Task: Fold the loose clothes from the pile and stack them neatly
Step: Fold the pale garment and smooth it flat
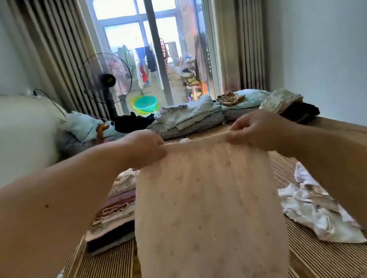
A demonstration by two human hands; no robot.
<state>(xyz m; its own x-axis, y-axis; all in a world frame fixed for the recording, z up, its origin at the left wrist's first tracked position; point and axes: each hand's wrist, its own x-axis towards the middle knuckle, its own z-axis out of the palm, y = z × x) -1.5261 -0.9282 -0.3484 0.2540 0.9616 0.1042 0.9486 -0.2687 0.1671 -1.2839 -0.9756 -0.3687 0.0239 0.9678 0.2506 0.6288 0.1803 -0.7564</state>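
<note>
Above the striped bamboo bed mat (103,275), the pale pink dotted cloth garment (204,208) hangs from its top hem, long axis running twelve to six. The left hand (147,148) and right hand (254,130) each pinch a corner, equally near. The folded stack of clothes (113,219) lies at nine o'clock.

No text, label or number is readable.

Single head-worn wide view, looking forward and slightly down along the bed (338,133), window (151,34) far, edges seemingly blurred
</note>
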